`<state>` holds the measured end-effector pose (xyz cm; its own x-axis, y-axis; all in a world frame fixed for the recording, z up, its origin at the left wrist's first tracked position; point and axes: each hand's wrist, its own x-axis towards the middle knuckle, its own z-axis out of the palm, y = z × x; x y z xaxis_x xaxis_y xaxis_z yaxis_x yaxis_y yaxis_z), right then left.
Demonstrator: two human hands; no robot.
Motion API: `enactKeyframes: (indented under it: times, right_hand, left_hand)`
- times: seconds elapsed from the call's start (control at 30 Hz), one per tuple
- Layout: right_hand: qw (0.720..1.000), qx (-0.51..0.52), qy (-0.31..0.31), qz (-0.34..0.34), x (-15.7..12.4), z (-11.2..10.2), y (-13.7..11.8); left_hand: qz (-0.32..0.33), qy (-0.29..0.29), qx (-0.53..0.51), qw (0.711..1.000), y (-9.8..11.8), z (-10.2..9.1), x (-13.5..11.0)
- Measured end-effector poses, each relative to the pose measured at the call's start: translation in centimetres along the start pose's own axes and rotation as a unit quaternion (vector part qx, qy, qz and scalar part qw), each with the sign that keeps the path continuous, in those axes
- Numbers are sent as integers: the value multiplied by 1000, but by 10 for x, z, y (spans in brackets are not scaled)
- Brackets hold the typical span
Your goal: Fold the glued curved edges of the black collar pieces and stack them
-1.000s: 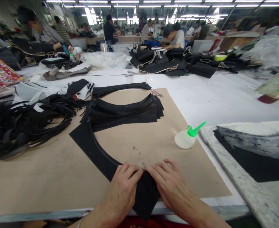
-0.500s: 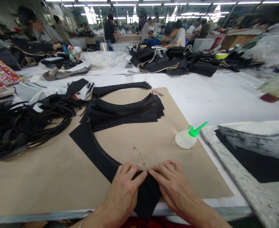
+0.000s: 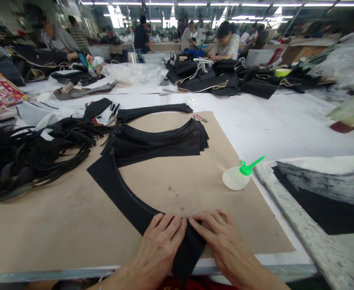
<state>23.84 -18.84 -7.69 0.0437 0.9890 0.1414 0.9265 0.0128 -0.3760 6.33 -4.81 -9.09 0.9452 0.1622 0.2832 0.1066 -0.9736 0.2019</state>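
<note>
A curved black fabric piece (image 3: 121, 189) lies on the tan paper sheet (image 3: 59, 225) and runs from the middle of the table to its near edge. My left hand (image 3: 160, 245) lies flat on the near end of that piece, fingers stretched out and close together. My right hand (image 3: 217, 237) rests beside it on the same end, fingers extended and pressing down along the inner edge. The fingertips of both hands almost meet. Part of the piece hangs over the table edge between my wrists.
A stack of similar curved black pieces (image 3: 159, 141) sits further back. A heap of black strips (image 3: 29, 155) fills the left side. A squeeze bottle with a green nozzle (image 3: 239, 175) stands to the right, beside a speckled stone slab (image 3: 297, 225). Several people work at tables behind.
Both hands have slid slightly toward the near table edge and flattened out on the fabric; my left fingers are straighter than before. The fabric piece stays in place.
</note>
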Motion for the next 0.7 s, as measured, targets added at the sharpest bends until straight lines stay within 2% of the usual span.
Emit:
enactKeyframes:
  times: [0.17,0.3,0.43,0.53,0.7]
  right_hand:
    - [998,49,15,37,-3,-7,7]
    - [999,45,11,21,-3,-6,4]
    - [999,-5,39,2,-2,-3,0]
    - [997,-43,56,-15,-2,-1,-1]
    - [983,-138,79,-87,-8,9,12]
  left_hand:
    - [9,-23,-15,1000,-2,4,-1]
    - [-8,-20,-32,999,0,4,1]
    - [-17,-21,-50,998,2,3,3]
    - [-12,-35,-27,999,3,0,4]
    - [55,-19,40,997,2,-3,6]
